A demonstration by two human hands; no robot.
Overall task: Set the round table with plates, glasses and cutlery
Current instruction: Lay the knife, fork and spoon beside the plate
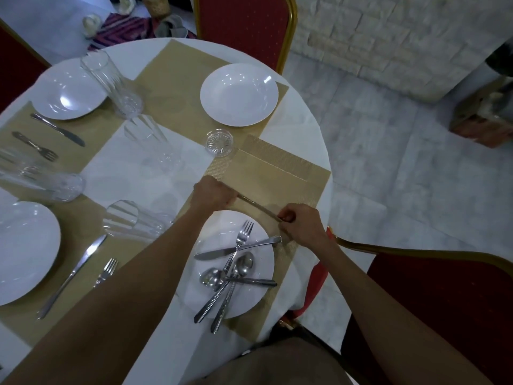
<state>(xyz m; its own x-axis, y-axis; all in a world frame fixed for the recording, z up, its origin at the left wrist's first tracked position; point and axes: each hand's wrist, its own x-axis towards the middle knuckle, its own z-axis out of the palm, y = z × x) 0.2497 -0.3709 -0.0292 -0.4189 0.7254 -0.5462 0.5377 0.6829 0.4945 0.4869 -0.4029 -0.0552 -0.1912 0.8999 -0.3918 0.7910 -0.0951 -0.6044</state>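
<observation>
My left hand (213, 194) and my right hand (301, 225) each grip the near edge of a gold placemat (277, 173) at the table's right side, and that edge looks slightly raised between them. Just below my hands a white plate (249, 298) holds a loose pile of cutlery (231, 269): a fork, a knife and spoons. Another white plate (238, 94) lies at the far side with a short glass (219, 142) in front of it. Two set places are on the left: a plate (68, 88) and a plate (25, 251), each with a knife and a fork.
Several tall clear glasses stand on the round white table (116, 173), one (111, 81) at the far left and one (130, 220) by my left forearm. Red gold-framed chairs stand at the far side (244, 20) and at the near right (444, 287). Tiled floor lies to the right.
</observation>
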